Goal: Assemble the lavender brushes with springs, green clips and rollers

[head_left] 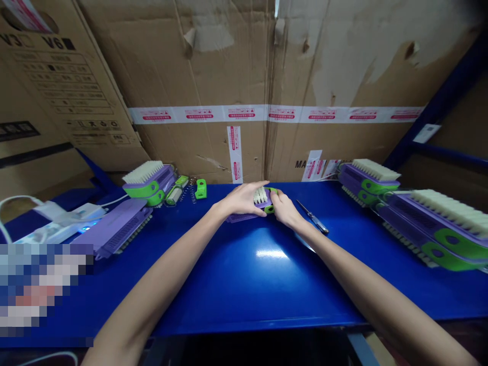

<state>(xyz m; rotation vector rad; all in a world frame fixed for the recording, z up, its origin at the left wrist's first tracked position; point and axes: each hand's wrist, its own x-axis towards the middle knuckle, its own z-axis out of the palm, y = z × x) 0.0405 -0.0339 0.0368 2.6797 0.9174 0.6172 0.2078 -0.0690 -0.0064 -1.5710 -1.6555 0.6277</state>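
A: Forearms are reaching over the blue desk (244,284). What are they holding?

B: Left hand (240,200) and right hand (284,207) are both gripping a purple brush (261,199) at mid-desk; it looks light, rigid plastic, best held by its body, not its soft bristles.

Both hands (244,199) (284,207) around a purple brush (260,199) on blue table (244,274)
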